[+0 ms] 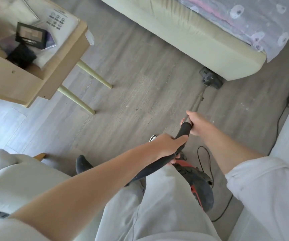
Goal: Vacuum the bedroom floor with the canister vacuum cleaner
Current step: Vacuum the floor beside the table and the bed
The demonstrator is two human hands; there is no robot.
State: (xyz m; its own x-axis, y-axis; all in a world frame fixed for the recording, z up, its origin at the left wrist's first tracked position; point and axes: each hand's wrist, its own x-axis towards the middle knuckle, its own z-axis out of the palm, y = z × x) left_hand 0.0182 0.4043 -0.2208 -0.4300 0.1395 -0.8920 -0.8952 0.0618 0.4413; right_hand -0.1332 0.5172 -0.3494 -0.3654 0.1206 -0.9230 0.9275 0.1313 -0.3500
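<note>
Left forearm reached diagonally from lower left toward frame centre, left hand (168, 146) curled in a grip, right arm extended from the right edge, right hand (195, 123) clasped slightly higher, sleeves pushed up.

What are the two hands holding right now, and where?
Left hand grips the black hose handle; right hand grips the wand just above it.
</note>
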